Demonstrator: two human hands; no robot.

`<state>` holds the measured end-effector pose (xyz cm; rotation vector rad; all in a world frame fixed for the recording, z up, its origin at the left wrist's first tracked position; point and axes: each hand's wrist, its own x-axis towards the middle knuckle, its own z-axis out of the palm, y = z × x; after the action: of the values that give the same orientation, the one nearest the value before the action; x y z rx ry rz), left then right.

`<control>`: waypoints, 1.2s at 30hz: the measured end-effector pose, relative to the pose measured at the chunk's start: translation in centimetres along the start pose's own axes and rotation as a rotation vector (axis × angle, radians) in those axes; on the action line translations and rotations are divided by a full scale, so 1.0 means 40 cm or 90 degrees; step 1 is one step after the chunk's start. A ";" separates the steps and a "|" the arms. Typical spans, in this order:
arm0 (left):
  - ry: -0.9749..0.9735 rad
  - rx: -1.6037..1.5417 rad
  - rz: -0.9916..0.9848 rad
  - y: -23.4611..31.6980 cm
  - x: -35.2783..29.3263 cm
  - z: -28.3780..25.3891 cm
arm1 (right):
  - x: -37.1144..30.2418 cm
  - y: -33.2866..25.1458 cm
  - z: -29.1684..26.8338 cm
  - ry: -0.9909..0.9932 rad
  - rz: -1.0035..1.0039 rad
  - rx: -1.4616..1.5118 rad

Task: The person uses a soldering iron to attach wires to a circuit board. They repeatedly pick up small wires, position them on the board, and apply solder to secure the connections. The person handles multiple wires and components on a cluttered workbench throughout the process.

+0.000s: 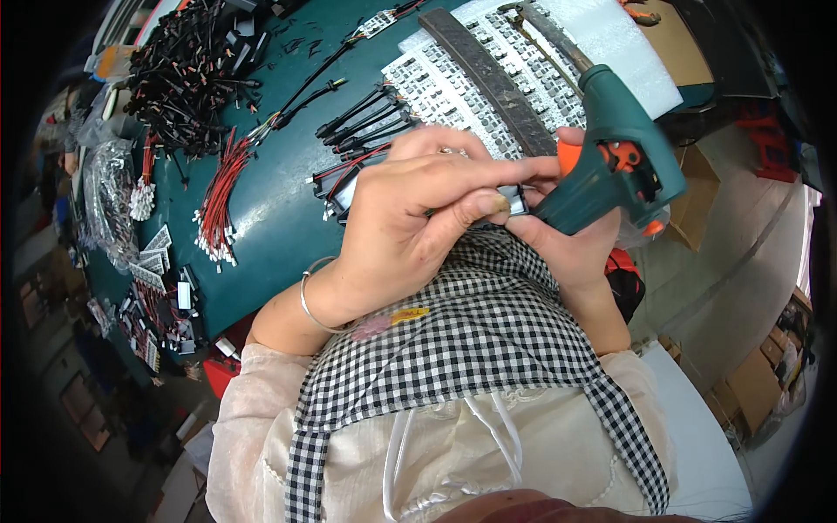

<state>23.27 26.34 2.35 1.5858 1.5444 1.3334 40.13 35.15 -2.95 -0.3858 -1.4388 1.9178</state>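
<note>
Left hand (410,209) reached inward above the checked apron (453,349), fingers extended toward the right, thumb bent and pinching a small silver-and-black piece (516,201) between the two hands. Right hand (580,248) rose from the lower right, closed round the handle of a green gun-shaped tool (615,113), its thumb near the piece; its other fingers were partly hidden. Metal-tipped, the tool pointed up-left over white circuit boards (449,103).

As a green tabletop (277,209), carrying a tangled heap of black cables (187,83) at far left, supporting a bundle of red wires (226,183) with white ends nearer in, and bearing a white foam sheet (621,54) at far right.
</note>
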 end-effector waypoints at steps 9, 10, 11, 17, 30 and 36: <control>0.085 -0.180 -0.228 -0.012 0.006 -0.060 | -0.005 -0.021 -0.006 0.034 -0.026 -0.056; 0.074 -0.075 -0.237 -0.031 0.009 -0.073 | -0.008 -0.033 -0.002 0.067 -0.014 -0.033; 0.062 0.029 -0.246 -0.047 0.012 -0.087 | -0.014 -0.035 -0.014 0.051 -0.005 -0.023; 0.072 0.361 -0.238 -0.145 0.031 -0.088 | -0.062 -0.061 -0.069 0.035 0.154 -0.029; 0.076 0.371 -0.244 -0.211 0.044 -0.096 | -0.069 -0.071 -0.053 0.121 0.194 -0.042; 0.089 0.337 -0.257 -0.209 0.043 -0.086 | -0.069 -0.072 -0.047 0.119 0.248 -0.026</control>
<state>16.51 28.70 -3.44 1.3665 2.2969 0.8671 44.23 35.02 -1.39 -0.8961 -1.3534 2.0878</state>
